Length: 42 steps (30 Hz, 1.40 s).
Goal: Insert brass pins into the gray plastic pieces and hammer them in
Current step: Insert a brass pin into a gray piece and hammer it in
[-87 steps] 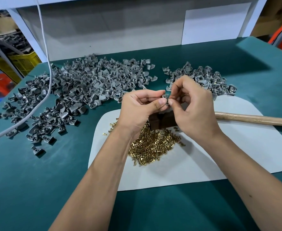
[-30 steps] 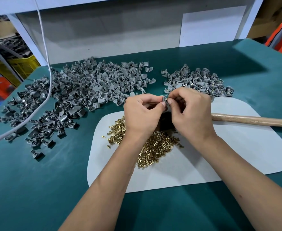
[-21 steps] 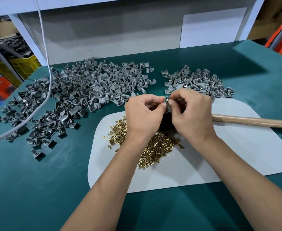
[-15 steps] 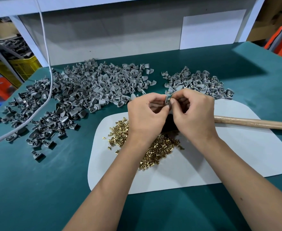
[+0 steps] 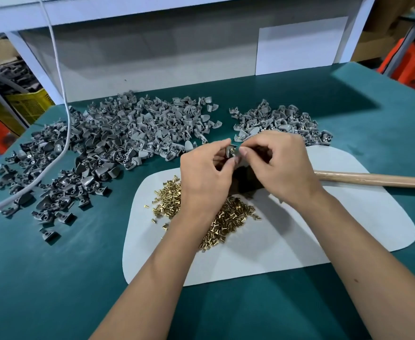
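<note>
1. The left hand (image 5: 206, 175) and right hand (image 5: 282, 168) meet above the white rounded mat (image 5: 299, 241); both grips pinch one small gray plastic piece (image 5: 232, 151) between thumb and fingertips.
2. A brass glint shows on that piece.
3. The heap of loose brass pins (image 5: 228, 217) lies on the mat under the wrists.
4. A wooden hammer handle (image 5: 373, 179) lies to the right.
5. Two piles of gray plastic pieces, large (image 5: 108, 143) and small (image 5: 280, 123), sit on the green worktop (image 5: 54, 278).

Green table (image 5: 54, 278) bears gray pieces (image 5: 127, 133), white mat (image 5: 299, 241)
</note>
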Motion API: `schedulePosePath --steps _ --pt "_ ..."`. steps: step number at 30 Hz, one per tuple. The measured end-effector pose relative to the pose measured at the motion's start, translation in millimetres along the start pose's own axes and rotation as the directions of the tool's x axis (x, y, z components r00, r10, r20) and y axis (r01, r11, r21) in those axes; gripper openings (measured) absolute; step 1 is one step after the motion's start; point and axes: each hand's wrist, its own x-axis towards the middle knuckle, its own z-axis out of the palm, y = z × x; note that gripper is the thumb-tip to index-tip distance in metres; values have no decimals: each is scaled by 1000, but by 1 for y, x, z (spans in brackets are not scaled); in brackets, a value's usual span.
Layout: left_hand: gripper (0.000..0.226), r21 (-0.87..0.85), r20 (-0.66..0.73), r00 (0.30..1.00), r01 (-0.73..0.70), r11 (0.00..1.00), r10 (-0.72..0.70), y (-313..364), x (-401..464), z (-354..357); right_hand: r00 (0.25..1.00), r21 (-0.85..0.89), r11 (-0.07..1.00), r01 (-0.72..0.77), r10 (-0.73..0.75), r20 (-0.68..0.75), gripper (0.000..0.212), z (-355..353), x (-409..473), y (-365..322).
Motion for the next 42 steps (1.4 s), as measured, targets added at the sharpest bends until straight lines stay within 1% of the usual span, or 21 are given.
schedulePosePath --steps 2,4,5,8,11,12,13,17,20,23,27,29,33,37,39,42 --pt "38 113 33 998 -56 992 52 1 1 -1 998 -34 998 -49 50 38 7 -12 3 11" --pt "34 177 68 995 -86 980 76 3 2 -3 986 -86 988 -125 134 97 4 -24 6 24" --pt "30 176 79 995 -74 982 61 3 2 -3 977 -133 978 -162 178 119 2 -29 6 31" --pt "21 105 103 995 -18 994 7 0 5 -5 930 -285 920 -268 324 171 7 -43 5 51" --pt "18 84 157 987 4 996 -17 -2 6 -4 828 -458 846 -272 449 337 19 -55 2 62" --pt "17 93 185 982 19 995 -36 -4 7 -4 796 -469 841 -269 468 383 21 -58 0 63" --pt "17 102 211 976 35 994 -56 -5 8 -4 781 -457 847 -269 470 411 20 -60 -1 64" --pt "15 89 260 962 65 994 -87 -9 9 -5 775 -389 888 -246 422 471 10 -64 -2 64" --pt "15 54 277 955 92 994 -103 -9 9 -8 752 -374 891 -259 429 501 15 -67 -4 68" --pt "17 26 265 959 101 995 -104 -11 10 -12 766 -388 884 -262 435 473 16 -66 -5 71" --pt "21 -50 241 962 142 989 -126 -11 11 -16 761 -460 865 -202 435 482 16 -67 -3 71" --pt "22 -55 226 964 160 986 -144 -12 11 -15 792 -452 864 -222 431 433 15 -68 0 70" --pt "23 -54 221 966 151 987 -135 -11 10 -11 874 -317 899 -301 393 285 6 -71 10 60" --pt "23 -65 232 962 160 985 -141 -12 10 -8 940 -164 955 -246 277 200 16 -69 18 37" --pt "19 -78 238 959 180 981 -157 -13 11 -8 945 -119 969 -215 238 226 22 -63 17 26" --pt "18 -105 246 955 197 975 -167 -12 11 -8 912 -188 967 -170 227 342 30 -52 16 16"
